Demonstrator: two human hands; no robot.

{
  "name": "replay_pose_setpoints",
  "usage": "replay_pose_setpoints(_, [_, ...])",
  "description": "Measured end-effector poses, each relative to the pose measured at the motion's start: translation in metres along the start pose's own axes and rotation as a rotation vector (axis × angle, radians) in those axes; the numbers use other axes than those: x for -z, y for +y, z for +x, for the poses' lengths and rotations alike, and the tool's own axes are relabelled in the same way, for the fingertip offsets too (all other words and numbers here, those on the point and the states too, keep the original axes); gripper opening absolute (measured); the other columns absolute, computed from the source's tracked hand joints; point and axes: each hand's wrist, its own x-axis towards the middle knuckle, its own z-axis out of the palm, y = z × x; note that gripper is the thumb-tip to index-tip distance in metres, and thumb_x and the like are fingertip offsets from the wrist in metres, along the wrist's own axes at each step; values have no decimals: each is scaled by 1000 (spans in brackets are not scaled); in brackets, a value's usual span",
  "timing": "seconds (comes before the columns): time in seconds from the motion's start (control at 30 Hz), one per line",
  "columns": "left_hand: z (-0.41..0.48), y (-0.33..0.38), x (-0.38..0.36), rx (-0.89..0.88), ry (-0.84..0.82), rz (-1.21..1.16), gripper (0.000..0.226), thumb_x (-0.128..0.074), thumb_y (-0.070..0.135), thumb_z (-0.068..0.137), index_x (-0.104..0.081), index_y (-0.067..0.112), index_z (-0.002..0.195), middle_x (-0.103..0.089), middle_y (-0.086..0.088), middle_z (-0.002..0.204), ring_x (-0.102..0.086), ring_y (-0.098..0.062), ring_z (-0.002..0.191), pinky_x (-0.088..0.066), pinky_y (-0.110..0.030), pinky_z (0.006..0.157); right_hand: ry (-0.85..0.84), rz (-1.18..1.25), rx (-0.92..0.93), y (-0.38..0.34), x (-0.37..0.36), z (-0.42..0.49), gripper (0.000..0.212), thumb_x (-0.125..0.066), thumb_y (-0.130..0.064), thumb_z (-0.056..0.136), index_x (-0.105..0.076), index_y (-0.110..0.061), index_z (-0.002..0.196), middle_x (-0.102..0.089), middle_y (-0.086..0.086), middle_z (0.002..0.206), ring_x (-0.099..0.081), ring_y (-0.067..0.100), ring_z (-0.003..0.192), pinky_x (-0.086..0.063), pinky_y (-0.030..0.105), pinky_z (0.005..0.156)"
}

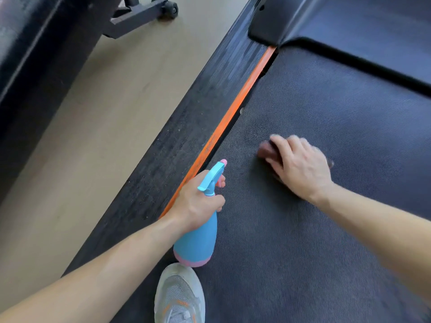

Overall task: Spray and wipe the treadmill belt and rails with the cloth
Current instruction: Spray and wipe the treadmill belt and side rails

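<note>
Across the right of the view, the dark treadmill belt (326, 229) is stretching away, the black side rail (186, 136) running along its left edge. Over the belt's near left edge, the left hand (198, 206) is gripping the blue spray bottle (198, 243), fingers curling round its neck. Mid-belt, the right hand (300, 166) is pressing nearly straight, close-set fingers onto the blurred dark red cloth (265, 149).
</note>
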Motion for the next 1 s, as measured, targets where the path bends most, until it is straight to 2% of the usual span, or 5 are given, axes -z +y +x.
replay_pose_setpoints(0.2, [10, -3, 9, -6, 74, -22, 66, -61, 25, 63, -60, 54, 122, -67, 15, 111, -62, -18, 89, -53, -41, 92, 0, 118, -447, -3, -15, 128, 46, -43, -52, 100, -51, -15, 125, -56, 14, 122, -56, 39, 109, -48, 49, 81])
replay_pose_setpoints(0.37, [17, 8, 14, -25, 100, -25, 77, -60, 22, 61, -53, 69, 122, -69, 20, 111, -64, -12, 109, -53, -34, 100, -20, 51, -59, -55, -20, 54, 42, -51, -53, 94, -56, -13, 104, -58, 11, 95, -60, 35, 81, -47, 43, 62])
replay_pose_setpoints(0.53, [24, 8, 19, -30, 70, -22, 68, -61, 24, 61, -61, 51, 123, -69, 17, 112, -64, -14, 108, -49, -20, 88, -51, -16, 385, -45, -26, 25, 40, -48, -50, 95, -60, -13, 109, -57, 9, 87, -59, 31, 71, -47, 40, 53])
replay_pose_setpoints(0.8, [25, -9, 25, -10, 82, -26, 59, -63, 22, 59, -60, 44, 114, -70, 11, 109, -64, -21, 105, -53, -47, 100, 32, -21, -235, -9, -20, 118, 45, -45, -53, 99, -56, -13, 116, -61, 17, 107, -63, 41, 94, -48, 47, 70])
replay_pose_setpoints(1.0, [27, -3, 26, -18, 107, -28, 64, -62, 22, 57, -65, 35, 119, -70, 11, 108, -63, -20, 107, -52, -41, 99, -44, 95, 322, -79, -28, 9, 36, -51, -44, 91, -60, -11, 102, -56, 8, 81, -59, 33, 62, -49, 39, 49])
